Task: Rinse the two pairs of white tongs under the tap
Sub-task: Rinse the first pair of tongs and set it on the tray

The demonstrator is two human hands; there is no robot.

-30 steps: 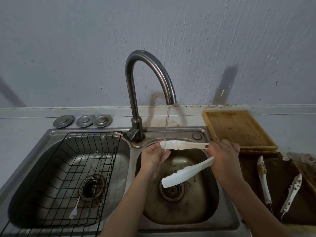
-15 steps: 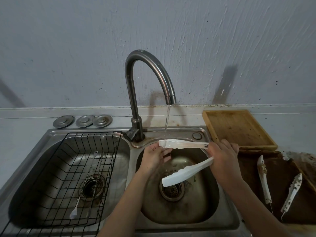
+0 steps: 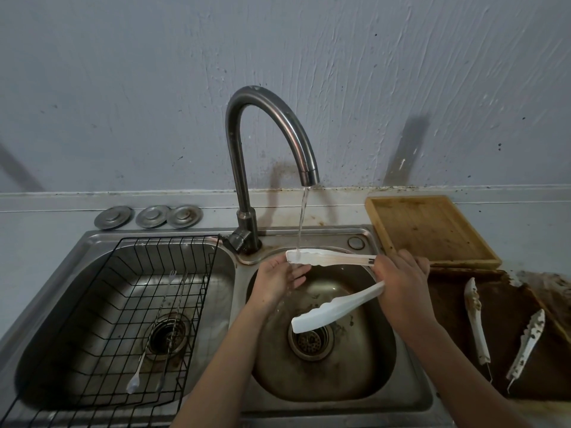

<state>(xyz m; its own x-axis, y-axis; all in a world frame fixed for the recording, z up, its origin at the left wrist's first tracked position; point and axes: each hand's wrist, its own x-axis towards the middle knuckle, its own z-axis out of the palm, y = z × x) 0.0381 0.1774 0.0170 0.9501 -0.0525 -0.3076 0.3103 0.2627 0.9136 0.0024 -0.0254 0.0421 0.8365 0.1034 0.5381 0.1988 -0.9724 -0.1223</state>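
My right hand (image 3: 401, 282) grips the hinge end of one pair of white tongs (image 3: 333, 260), spread open over the right sink basin (image 3: 364, 378). Water runs from the curved tap (image 3: 268, 131) onto the tip of the upper arm. The lower arm (image 3: 336, 307) slants down toward the drain. My left hand (image 3: 279, 278) is under the upper tip, fingers straight and touching it in the stream. A second pair of white tongs (image 3: 477, 325), soiled with brown bits, lies on the dark mat to the right.
A black wire rack (image 3: 123, 304) with long thin utensils sits in the left basin. Three metal sink plugs (image 3: 151, 216) lie behind it. A wooden tray (image 3: 432, 230) stands on the counter at the back right, above a dirty brown mat (image 3: 500, 344).
The tongs have shifted slightly left, so the stream now lands on the upper arm's tip. My left hand has risen a little toward that tip.
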